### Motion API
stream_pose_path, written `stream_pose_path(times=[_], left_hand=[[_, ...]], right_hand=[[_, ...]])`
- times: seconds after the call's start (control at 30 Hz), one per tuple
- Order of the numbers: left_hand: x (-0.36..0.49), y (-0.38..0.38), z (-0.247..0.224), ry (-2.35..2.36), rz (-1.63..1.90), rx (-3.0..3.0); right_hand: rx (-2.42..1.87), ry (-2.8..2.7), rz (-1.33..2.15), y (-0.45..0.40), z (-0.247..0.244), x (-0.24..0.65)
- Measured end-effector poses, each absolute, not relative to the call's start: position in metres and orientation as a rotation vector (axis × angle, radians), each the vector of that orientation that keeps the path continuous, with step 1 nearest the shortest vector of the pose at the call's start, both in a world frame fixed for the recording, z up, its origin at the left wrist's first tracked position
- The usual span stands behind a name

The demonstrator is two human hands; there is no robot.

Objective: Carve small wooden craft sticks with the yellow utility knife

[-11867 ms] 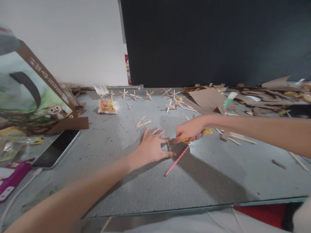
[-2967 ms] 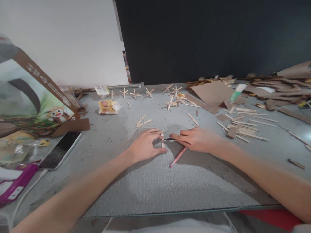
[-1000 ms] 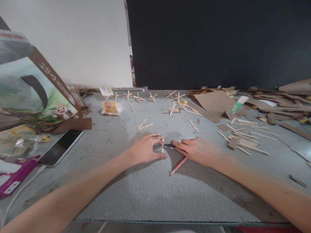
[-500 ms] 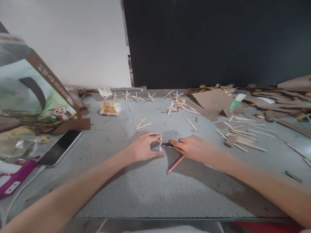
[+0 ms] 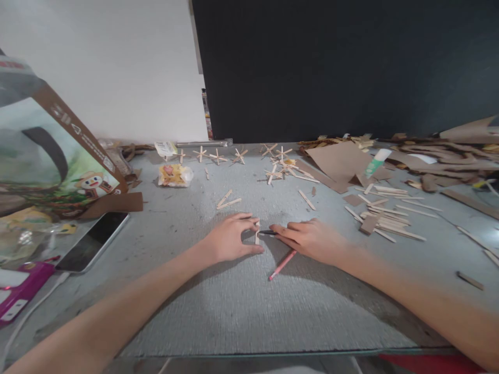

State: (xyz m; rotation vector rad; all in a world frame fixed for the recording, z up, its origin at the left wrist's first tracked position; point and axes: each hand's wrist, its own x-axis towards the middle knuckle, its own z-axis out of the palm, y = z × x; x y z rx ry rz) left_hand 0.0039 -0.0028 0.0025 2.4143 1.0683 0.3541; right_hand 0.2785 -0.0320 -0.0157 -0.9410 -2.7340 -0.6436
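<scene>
Mid-frame, the half-curled left hand (image 5: 231,240) pins a craft stick (image 5: 257,239) running up-down; right hand (image 5: 310,240) clasps a dark-tipped tool (image 5: 267,232) crosswise from its right.

White wall (image 5: 101,67), large black panel (image 5: 343,67) beside it, grey textured tabletop (image 5: 218,317), glare at right.

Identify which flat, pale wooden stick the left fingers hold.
The flat, pale wooden stick between thumb and forefinger of the left hand; the other sticks lie untouched.
</scene>
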Motion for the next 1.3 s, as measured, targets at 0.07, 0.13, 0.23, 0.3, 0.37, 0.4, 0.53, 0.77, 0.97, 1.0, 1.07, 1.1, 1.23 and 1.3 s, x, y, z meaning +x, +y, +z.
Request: stream_pose_path(times=[0.07, 0.13, 0.23, 0.3, 0.37, 0.4, 0.53, 0.77, 0.97, 1.0, 1.07, 1.1, 1.23, 1.3], left_hand=[[0.004, -0.003, 0.003, 1.073, 0.350, 2.416], [0.004, -0.003, 0.004, 1.074, 0.347, 2.415], [0.004, -0.004, 0.006, 1.075, 0.338, 2.408], [0.004, -0.004, 0.007, 1.074, 0.335, 2.414], [0.004, -0.004, 0.006, 1.072, 0.341, 2.426], [0.004, -0.004, 0.006, 1.066, 0.350, 2.432], [0.004, -0.003, 0.003, 1.031, 0.377, 2.449], [0.003, -0.003, 0.003, 1.034, 0.377, 2.447], [0.004, -0.003, 0.003, 1.039, 0.368, 2.437], [0.004, -0.003, 0.003, 1.033, 0.371, 2.437], [0.004, -0.004, 0.004, 1.034, 0.368, 2.435], [0.005, -0.004, 0.004, 1.040, 0.361, 2.432], [0.005, -0.004, 0.005, 1.068, 0.317, 2.419], [0.006, -0.004, 0.005, 1.065, 0.318, 2.419]], right_hand=[[-0.936, -2.739, -0.639, -0.031, -0.016, 0.278], [-0.941, -2.748, -0.621, -0.031, -0.016, 0.278], [-0.960, -2.762, -0.608, -0.032, -0.015, 0.277], [-0.967, -2.776, -0.619, -0.032, -0.014, 0.277], [-0.974, -2.797, -0.629, -0.032, -0.013, 0.277], [-0.980, -2.813, -0.631, -0.033, -0.012, 0.276], [-1.019, -2.911, -0.639, -0.037, -0.003, 0.272], [-1.012, -2.924, -0.583, -0.036, 0.000, 0.272], [-1.004, -2.768, -0.579, -0.032, -0.016, 0.280], [-1.000, -2.755, -0.583, -0.033, -0.016, 0.281], [-0.997, -2.742, -0.590, -0.033, -0.015, 0.281], [-0.995, -2.741, -0.594, -0.033, -0.014, 0.281], [-0.981, -2.765, -0.599, -0.033, -0.013, 0.279], [-0.985, -2.753, -0.607, -0.032, -0.014, 0.279]])
